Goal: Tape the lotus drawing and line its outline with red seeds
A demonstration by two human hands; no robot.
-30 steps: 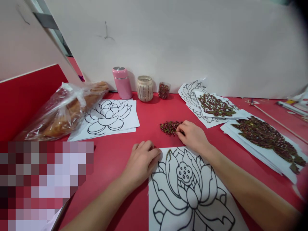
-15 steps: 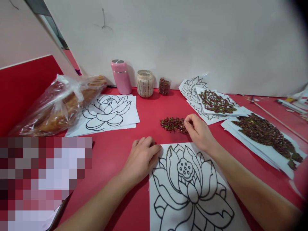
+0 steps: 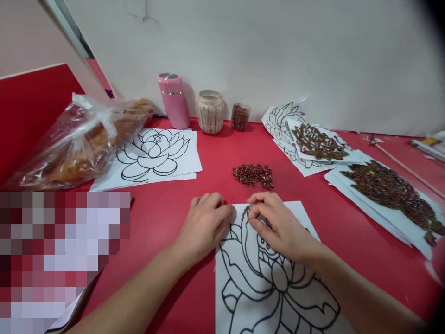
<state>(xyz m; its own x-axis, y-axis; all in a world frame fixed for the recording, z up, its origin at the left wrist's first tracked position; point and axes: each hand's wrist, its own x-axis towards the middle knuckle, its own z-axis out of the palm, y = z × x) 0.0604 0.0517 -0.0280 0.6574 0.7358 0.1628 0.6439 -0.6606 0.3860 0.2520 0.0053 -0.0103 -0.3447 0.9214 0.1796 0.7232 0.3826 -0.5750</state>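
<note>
A white sheet with a black lotus outline (image 3: 257, 297) lies on the red table; small green beans line the tip of one petal near its top edge. My right hand (image 3: 278, 227) is over that tip, thumb and forefinger pinched together; whatever they hold is too small to make out. My left hand (image 3: 205, 225) rests at the sheet's upper left corner, fingers curled and pressed together, their tips partly hidden. Beyond the sheet is a pile of mixed red and green beans (image 3: 253, 176), touched by neither hand.
Along the wall stand a pink bottle (image 3: 175, 103), a glass jar (image 3: 210, 112) and a small cup of beans (image 3: 240, 117). A plastic bag (image 3: 93, 144) and lotus sheets (image 3: 194, 162) lie left. Bean-covered sheets (image 3: 368, 208) lie right.
My right hand has moved from the bean pile toward me, onto the top of the lotus sheet. My left hand has stayed at the corner. The view has tilted slightly.
</note>
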